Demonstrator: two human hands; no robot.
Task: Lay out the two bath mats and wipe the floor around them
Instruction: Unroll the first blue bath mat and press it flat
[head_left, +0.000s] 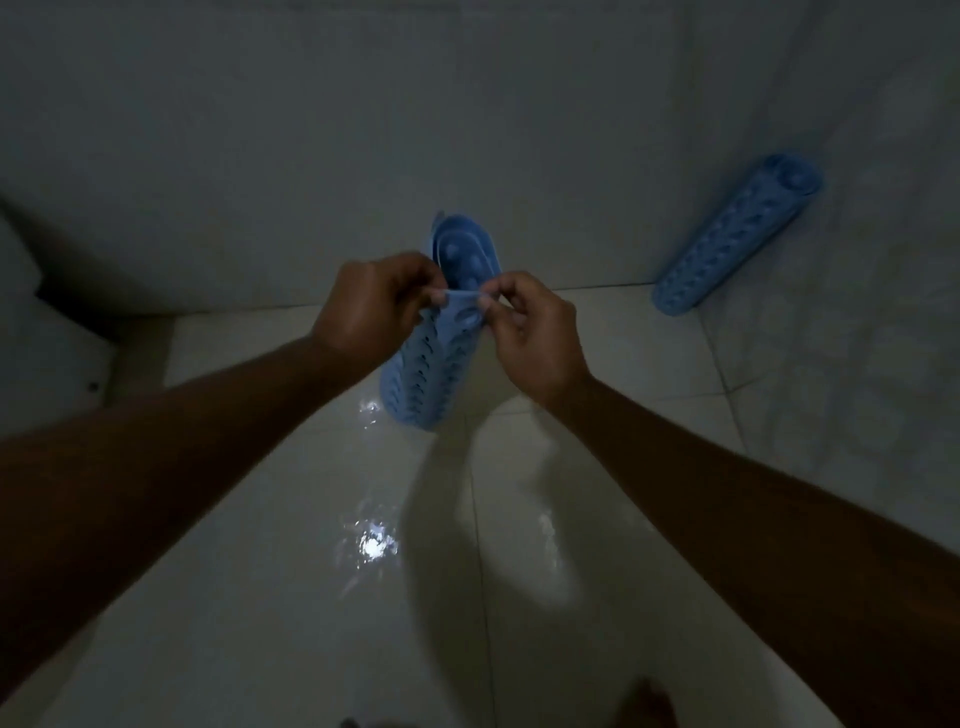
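A rolled blue perforated bath mat (431, 374) hangs upright in front of me above the glossy floor, its top partly unfurled. My left hand (369, 309) pinches the mat's top edge from the left. My right hand (530, 332) pinches the same edge from the right, so the strip is stretched between the two. A second rolled blue bath mat (737, 234) leans upright in the right-hand corner against the wall.
The room is dim. The pale tiled floor (311, 597) is shiny and shows wet-looking glare spots near the middle. A grey wall (311, 156) stands close ahead and a tiled wall (857, 364) on the right. A white fixture edge (47, 332) juts in at the left.
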